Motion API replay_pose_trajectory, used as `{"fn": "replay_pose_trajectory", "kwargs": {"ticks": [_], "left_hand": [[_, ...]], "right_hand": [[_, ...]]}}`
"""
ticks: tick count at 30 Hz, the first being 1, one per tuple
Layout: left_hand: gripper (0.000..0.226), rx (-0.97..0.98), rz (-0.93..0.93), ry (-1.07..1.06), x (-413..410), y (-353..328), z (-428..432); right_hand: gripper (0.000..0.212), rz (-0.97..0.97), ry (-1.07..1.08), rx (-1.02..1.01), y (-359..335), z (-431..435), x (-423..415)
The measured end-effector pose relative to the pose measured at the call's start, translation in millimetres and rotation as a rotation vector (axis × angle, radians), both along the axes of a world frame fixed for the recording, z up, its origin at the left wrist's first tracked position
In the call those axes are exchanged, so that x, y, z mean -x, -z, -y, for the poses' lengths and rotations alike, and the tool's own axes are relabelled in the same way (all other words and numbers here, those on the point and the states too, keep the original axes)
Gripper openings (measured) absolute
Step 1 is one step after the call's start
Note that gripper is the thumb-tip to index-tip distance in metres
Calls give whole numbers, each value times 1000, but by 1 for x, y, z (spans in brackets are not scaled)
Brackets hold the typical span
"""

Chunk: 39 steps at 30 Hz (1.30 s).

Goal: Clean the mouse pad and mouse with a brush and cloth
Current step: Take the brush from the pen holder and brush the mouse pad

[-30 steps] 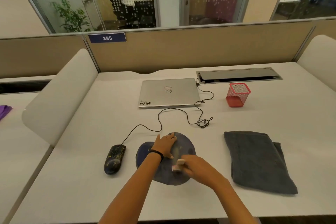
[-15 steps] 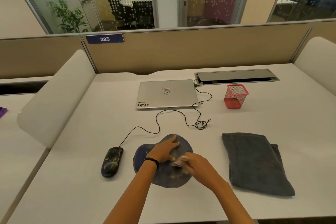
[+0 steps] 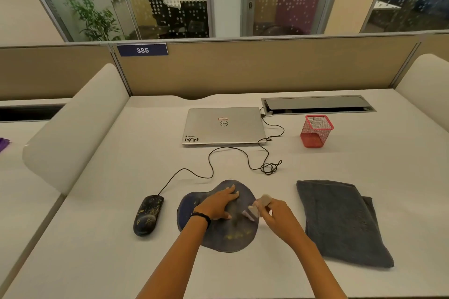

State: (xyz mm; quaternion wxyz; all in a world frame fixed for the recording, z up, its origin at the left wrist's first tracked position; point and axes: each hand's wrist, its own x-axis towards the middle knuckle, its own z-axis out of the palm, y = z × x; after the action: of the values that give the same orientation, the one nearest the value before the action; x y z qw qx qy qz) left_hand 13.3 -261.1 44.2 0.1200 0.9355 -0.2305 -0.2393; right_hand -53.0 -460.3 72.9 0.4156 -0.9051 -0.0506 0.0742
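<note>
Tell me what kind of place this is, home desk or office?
Most likely an open-plan office workstation. A fabric partition carries a numbered desk tag reading 385, a glass-walled meeting room sits behind it, and the desk has a built-in cable hatch beside a closed laptop.

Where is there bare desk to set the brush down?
Free: desk between cloth and pen cup; desk left of the mouse. Crowded: the mouse pad, under left hand, right hand and brush, with the cable just behind.

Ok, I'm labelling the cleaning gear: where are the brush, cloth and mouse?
brush (image 3: 265, 199), head view, its pale handle.
cloth (image 3: 340, 221), head view, the top fold.
mouse (image 3: 148, 213), head view, its back.
</note>
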Motion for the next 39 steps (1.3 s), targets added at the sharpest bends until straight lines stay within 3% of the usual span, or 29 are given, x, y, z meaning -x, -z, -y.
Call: {"fn": "replay_pose_trajectory", "kwargs": {"ticks": [3, 16, 21, 26, 39], "left_hand": [[79, 0, 1, -5, 1, 1, 1], [78, 4, -11, -25, 2, -1, 3], [77, 2, -6, -36, 3, 0, 6], [77, 2, -7, -45, 3, 0, 6], [75, 3, 17, -36, 5, 1, 5]], "right_hand": [[37, -68, -15, 4, 2, 2, 5], [30, 4, 167, -236, 21, 8, 5], [42, -40, 144, -197, 26, 9, 5], [32, 21, 209, -270, 29, 7, 5], [34, -67, 175, -222, 32, 6, 10]]}}
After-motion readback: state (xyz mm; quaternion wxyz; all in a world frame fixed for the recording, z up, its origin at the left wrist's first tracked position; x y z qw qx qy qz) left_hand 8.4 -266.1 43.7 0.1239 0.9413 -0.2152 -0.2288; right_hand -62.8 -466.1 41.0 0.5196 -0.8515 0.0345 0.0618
